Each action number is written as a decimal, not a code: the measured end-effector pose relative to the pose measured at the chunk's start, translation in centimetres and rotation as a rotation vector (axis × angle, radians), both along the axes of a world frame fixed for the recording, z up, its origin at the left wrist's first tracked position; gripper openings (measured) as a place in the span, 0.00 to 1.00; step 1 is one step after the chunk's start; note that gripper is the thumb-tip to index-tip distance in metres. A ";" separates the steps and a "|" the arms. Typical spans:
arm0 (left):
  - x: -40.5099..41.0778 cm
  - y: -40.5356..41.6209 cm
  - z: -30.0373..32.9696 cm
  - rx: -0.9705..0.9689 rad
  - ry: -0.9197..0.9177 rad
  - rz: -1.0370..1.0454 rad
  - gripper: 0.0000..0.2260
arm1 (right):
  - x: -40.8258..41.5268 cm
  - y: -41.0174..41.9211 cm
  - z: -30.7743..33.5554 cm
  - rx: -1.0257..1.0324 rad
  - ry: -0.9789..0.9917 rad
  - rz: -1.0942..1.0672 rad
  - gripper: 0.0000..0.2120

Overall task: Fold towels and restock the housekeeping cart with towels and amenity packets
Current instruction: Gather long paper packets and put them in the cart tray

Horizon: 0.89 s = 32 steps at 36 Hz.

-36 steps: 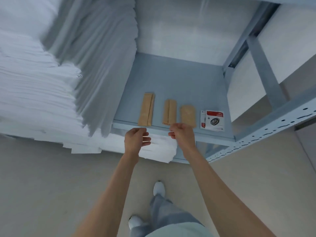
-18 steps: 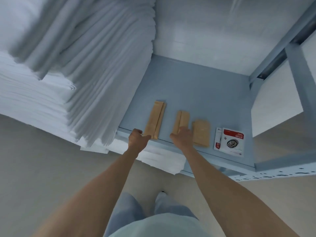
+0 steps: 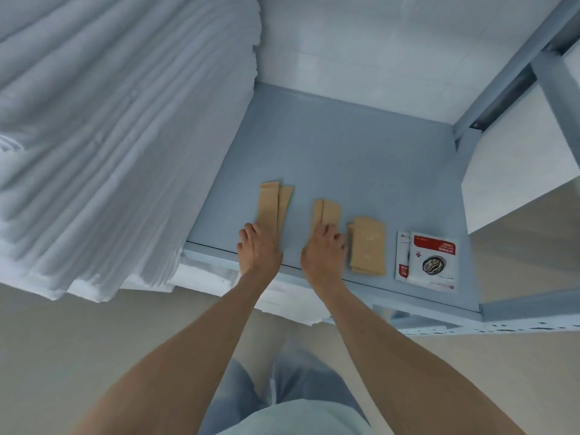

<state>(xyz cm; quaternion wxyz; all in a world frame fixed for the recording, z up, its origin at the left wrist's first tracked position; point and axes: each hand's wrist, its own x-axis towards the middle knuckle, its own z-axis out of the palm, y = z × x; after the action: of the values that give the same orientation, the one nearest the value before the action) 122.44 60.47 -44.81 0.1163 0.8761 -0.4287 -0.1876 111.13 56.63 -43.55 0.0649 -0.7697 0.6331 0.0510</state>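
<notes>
Under each hand (image 3: 259, 246) (image 3: 324, 249), packet (image 3: 274, 208) (image 3: 326, 213) ends are hidden.

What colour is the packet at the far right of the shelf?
White with a red band on top and a dark round picture, the rightmost packet on the shelf, seen from the head view.

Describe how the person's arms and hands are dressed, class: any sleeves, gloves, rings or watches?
Both forearms are bare up to the frame edge, with no sleeves visible. The left hand and right hand wear no gloves, and no ring, watch or wristband shows.
</notes>
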 end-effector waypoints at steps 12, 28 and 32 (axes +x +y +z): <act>1.5 1.6 1.6 -0.043 0.304 0.122 0.12 | -0.4 0.1 0.7 0.047 -0.170 -0.055 0.23; 1.7 8.6 12.4 -0.395 1.443 0.482 0.15 | -0.6 6.8 10.6 0.468 -1.656 -0.753 0.11; 2.3 9.6 15.6 -0.490 1.582 0.406 0.12 | -1.0 8.9 14.9 0.431 -1.873 -0.710 0.09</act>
<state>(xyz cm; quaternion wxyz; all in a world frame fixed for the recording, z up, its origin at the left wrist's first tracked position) 124.70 70.09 -29.25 0.5994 0.4969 -0.0842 -0.6218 110.17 65.51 -28.65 0.6817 -0.2407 0.4968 -0.4801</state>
